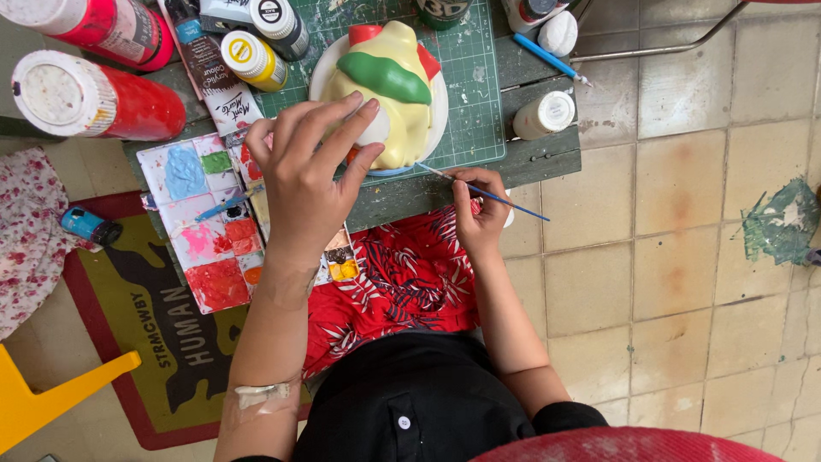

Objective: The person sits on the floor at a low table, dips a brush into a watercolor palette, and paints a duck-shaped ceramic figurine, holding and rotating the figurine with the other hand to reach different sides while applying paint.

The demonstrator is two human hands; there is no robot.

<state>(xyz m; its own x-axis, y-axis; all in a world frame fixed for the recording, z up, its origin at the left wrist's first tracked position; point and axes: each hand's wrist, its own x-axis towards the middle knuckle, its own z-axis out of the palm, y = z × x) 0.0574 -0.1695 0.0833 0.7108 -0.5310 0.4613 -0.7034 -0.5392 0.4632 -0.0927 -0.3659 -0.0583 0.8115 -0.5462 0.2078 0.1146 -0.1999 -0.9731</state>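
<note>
A pale yellow figure (392, 81) with green and red painted patches stands on a white plate (323, 75) on a green cutting mat (472, 85). My left hand (308, 171) rests on the figure's near left side, fingers spread over it. My right hand (479, 210) grips a thin blue paintbrush (500, 198), its tip touching the figure's lower right edge. A paint palette (209, 222) with blue, green, pink and red wells lies left of my left hand.
Two large red paint bottles (98, 98) and several small bottles (254, 58) crowd the small table's left and back. A white bottle (544, 115) and another blue brush (552, 58) lie at right. Tiled floor spreads right; a yellow stool corner (51, 393) sits lower left.
</note>
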